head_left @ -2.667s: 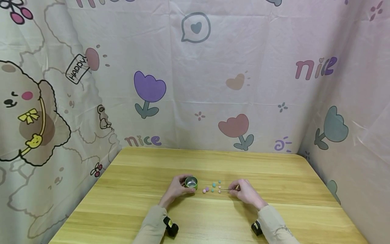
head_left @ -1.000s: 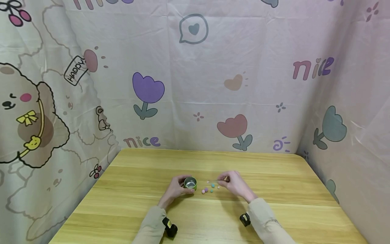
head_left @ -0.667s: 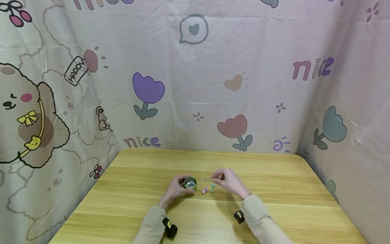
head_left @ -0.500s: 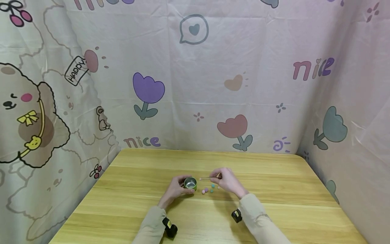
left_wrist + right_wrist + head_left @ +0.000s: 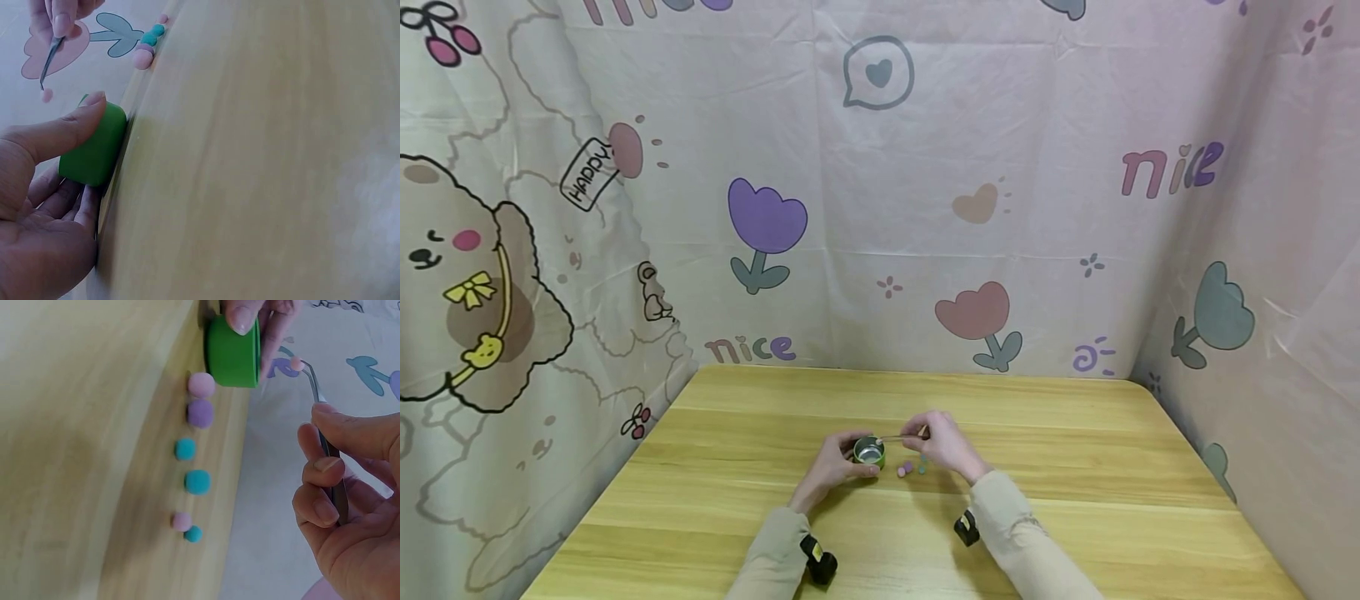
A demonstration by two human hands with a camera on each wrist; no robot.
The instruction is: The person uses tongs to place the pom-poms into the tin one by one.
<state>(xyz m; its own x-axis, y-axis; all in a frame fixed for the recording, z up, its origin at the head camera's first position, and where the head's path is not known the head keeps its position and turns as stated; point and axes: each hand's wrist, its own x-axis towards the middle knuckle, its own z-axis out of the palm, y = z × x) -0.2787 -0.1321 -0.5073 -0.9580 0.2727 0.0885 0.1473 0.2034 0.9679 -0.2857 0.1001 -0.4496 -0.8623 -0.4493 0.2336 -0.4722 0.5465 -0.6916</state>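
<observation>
My left hand (image 5: 835, 462) grips a small round green tin (image 5: 94, 147), with the thumb on one side and fingers on the other. The tin stands upright on the table, and its silvery inside shows in the head view. My right hand (image 5: 951, 442) pinches a pair of bent-tip metal tweezers (image 5: 315, 387). Between the tweezer tips is a small pink pom-pom (image 5: 297, 364), held just above the tin's rim. On the table to the right of the tin lie a larger pink pom-pom (image 5: 201, 385), a purple pom-pom (image 5: 200, 413) and several smaller ones, teal and pink.
The wooden table (image 5: 760, 400) reaches back to a printed cloth backdrop (image 5: 865, 208), which also hangs at both sides. Black wrist cameras are strapped on at both sleeves, the left camera (image 5: 822, 567) close over the table.
The right hand has lifted the small pink pom-pom off the table with the tweezers and carried it left to the tin's rim. The left hand and tin stay in place.
</observation>
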